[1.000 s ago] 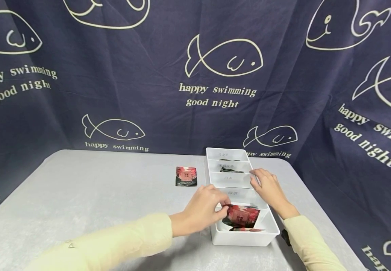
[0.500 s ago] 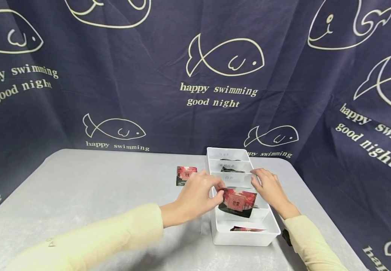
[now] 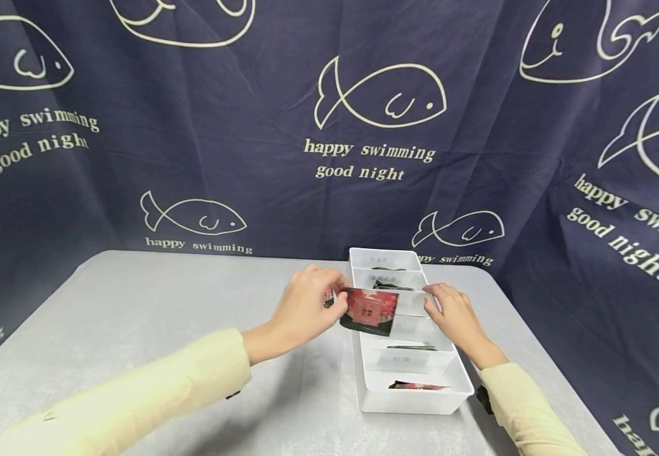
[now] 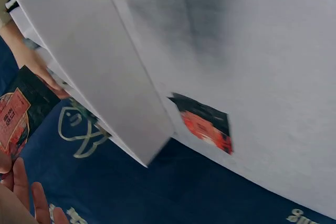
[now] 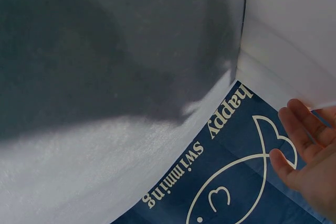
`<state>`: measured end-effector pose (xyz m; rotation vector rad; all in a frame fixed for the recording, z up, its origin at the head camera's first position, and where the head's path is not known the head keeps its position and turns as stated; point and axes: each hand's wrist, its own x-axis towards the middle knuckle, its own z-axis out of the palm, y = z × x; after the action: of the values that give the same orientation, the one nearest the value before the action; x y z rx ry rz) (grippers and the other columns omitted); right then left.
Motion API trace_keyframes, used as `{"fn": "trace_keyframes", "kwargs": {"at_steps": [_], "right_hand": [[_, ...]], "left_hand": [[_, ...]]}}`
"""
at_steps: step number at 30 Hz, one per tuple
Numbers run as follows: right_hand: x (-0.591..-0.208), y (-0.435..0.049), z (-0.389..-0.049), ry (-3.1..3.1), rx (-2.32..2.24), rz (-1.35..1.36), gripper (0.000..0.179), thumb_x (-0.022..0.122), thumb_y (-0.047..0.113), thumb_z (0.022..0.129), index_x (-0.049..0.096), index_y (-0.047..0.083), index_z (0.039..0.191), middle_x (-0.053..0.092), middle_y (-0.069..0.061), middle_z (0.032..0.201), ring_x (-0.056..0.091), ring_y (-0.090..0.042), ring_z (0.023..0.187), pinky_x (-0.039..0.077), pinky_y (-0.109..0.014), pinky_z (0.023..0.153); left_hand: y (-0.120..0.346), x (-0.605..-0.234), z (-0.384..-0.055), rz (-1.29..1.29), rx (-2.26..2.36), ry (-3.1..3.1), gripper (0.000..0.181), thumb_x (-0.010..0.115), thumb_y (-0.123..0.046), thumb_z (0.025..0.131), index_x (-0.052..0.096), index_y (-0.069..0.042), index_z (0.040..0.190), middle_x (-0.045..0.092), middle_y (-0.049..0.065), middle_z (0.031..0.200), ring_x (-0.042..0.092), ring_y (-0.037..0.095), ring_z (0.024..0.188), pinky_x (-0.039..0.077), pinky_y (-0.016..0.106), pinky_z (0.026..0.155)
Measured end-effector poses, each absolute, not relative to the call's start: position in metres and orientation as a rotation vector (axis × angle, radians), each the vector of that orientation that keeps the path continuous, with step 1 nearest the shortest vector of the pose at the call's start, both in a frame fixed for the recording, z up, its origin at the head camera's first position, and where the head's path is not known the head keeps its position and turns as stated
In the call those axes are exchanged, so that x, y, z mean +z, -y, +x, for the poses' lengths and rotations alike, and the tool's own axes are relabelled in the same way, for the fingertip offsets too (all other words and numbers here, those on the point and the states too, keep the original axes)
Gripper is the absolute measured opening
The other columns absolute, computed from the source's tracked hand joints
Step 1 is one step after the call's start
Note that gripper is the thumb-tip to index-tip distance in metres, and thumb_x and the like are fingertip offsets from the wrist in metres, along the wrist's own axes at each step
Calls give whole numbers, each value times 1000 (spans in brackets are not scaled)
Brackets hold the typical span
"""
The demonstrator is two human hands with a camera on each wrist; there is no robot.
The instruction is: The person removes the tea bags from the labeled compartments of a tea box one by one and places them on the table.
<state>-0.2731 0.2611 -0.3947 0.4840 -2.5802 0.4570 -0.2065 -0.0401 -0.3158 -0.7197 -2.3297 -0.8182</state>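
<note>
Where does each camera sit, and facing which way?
Head: on the person's head, looking forward and down at the white box; left hand, right hand and sleeves show.
Left wrist: on that wrist, toward the white box and a tabletop packet; left fingers, right hand show.
Right wrist: on that wrist, toward table and curtain; right fingers show.
Head and left wrist both show the held packet.

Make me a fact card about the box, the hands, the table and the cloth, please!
White box: has dividers; a red packet in the nearest section
Left hand: pinches a red-and-black packet
Right hand: at the box's right edge
Table: light grey; another packet lies left of the box
Cloth: dark blue, with fish drawings and "happy swimming"
</note>
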Motion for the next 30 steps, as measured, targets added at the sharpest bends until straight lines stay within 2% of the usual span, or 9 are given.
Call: {"fn": "trace_keyframes", "kwargs": {"at_steps": [4, 8, 13, 24, 30], "right_hand": [[-395, -262, -273, 2587, 459, 481, 25, 50, 15, 88, 62, 0, 104, 63, -17, 104, 57, -37, 100, 37, -52, 82], [-395, -262, -272, 2588, 460, 479, 25, 50, 15, 88, 62, 0, 104, 63, -17, 104, 57, -37, 99, 37, -52, 82], [-394, -261, -271, 2576, 454, 485, 24, 50, 14, 88, 62, 0, 103, 64, -17, 103, 57, -37, 98, 38, -52, 81], [-394, -260, -271, 2585, 454, 479, 25, 49, 15, 88, 62, 0, 104, 63, -17, 104, 57, -36, 99, 37, -52, 82], [-395, -260, -272, 2587, 451, 476, 25, 49, 16, 88, 62, 1, 104, 63, -17, 103, 57, -36, 98, 38, -51, 81]], "left_hand": [[56, -321, -215, -646, -833, 2334, 7, 60, -14, 73, 62, -20, 77, 62, -10, 69, 52, 11, 75, 41, 32, 70], [74, -330, -224, -568, -816, 2366, 6, 59, -14, 73, 61, -20, 74, 60, -10, 67, 51, 12, 73, 40, 31, 68], [98, -343, -232, -485, -787, 2407, 6, 58, -14, 72, 60, -20, 75, 62, -9, 70, 55, 15, 78, 42, 35, 73], [141, -366, -247, -323, -729, 2500, 8, 58, -14, 73, 61, -14, 80, 65, -3, 71, 57, 24, 80, 40, 46, 75], [155, -373, -258, -262, -681, 2548, 7, 57, -15, 73, 60, -14, 80, 66, -1, 73, 56, 27, 79, 38, 46, 70]]}}
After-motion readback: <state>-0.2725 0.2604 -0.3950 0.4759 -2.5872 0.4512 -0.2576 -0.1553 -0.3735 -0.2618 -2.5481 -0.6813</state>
